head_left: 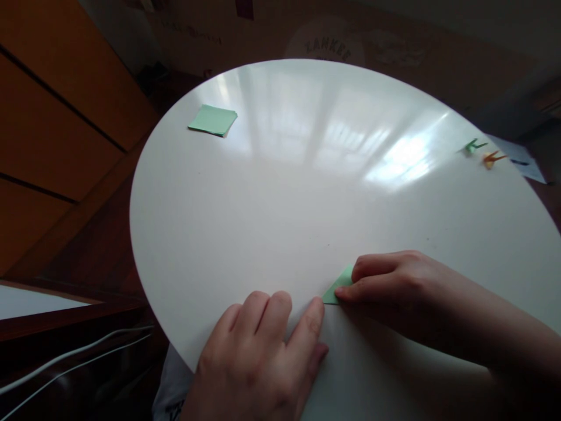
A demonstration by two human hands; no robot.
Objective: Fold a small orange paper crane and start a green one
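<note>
A small piece of light green paper (344, 284), folded into a triangle, lies flat on the white table near its front. My right hand (394, 280) is closed over the triangle's right part, one fingertip pressing near its lower edge, and covers the rest of it. My left hand (267, 345) rests on the table to the left. Its index finger reaches out to the triangle's left corner and touches it, while the other fingers are bent and nothing is held in them.
A stack of light green paper squares (213, 120) lies at the table's (241, 216) far left. Near the right rim stand a green folded paper figure (473, 146) and an orange one (491, 159). White cables (79, 355) hang at lower left, beside wooden panels (56, 111).
</note>
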